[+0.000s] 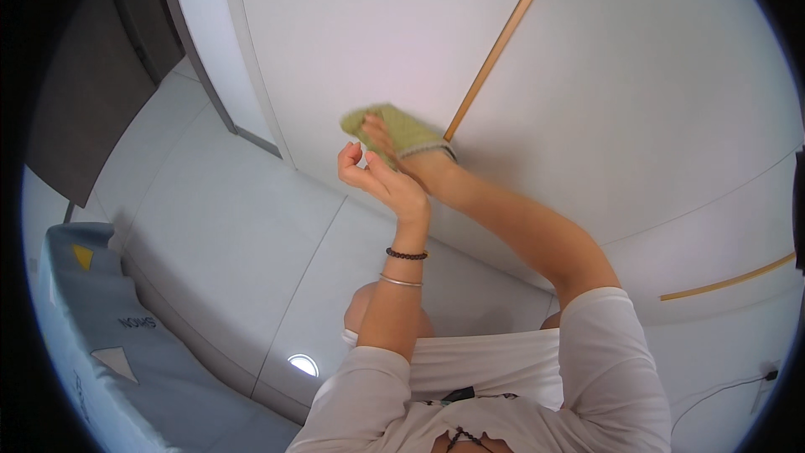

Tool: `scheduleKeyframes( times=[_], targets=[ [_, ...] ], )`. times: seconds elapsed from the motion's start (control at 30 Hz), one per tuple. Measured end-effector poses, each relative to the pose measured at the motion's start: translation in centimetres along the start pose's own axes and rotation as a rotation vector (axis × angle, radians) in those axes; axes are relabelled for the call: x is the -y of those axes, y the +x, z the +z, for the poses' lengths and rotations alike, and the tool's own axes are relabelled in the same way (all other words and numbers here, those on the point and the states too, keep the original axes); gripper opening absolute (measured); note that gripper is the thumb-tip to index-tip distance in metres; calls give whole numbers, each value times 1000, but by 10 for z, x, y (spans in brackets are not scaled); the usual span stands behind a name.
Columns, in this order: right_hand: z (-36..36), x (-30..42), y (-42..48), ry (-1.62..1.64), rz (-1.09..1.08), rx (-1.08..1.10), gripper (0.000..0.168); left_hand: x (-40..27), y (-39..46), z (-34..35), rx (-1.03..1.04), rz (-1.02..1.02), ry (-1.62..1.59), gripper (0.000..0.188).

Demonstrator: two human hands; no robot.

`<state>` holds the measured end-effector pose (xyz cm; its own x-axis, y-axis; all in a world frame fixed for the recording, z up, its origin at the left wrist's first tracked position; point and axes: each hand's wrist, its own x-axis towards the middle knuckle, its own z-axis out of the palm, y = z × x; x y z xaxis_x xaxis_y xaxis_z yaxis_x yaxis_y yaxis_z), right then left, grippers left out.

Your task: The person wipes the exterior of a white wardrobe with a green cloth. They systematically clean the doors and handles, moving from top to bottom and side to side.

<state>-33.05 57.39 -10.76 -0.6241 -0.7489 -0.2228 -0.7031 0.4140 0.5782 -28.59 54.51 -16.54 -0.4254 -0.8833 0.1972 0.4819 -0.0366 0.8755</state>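
My right hand (382, 138) has a green cloth (412, 128) about it, with a grey-edged hem at the wrist. Bare fingers show on the left side of the cloth. Blur hides whether it is a mitt or a loose cloth. Behind the cloth stands a white cabinet door panel (352, 31), with the cloth by the lower end of a gold-coloured trim strip (503, 44). My left hand (383, 182) is raised just below the cloth, palm up and fingers curled, thumb apart from them. Nothing shows in it. Whether it touches the right hand is unclear.
Pale floor tiles (207, 201) run along the cabinet's base. A bed with blue-grey printed bedding (144, 352) is at lower left. A dark door panel (94, 88) stands at upper left. Another gold-coloured strip (729, 277) and a thin cable (710, 393) are on the right.
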Motion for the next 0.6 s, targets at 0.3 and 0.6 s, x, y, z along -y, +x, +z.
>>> scheduleKeyframes(
  times=[0.3,0.6],
  targets=[
    [78,-20,-116,-460,-73,-341,57,-3,12,-1,35,23,-37,30],
    [-102,-142,-146,-251,666,-881,65,5,7,6,81,90,5,30]
  ],
)
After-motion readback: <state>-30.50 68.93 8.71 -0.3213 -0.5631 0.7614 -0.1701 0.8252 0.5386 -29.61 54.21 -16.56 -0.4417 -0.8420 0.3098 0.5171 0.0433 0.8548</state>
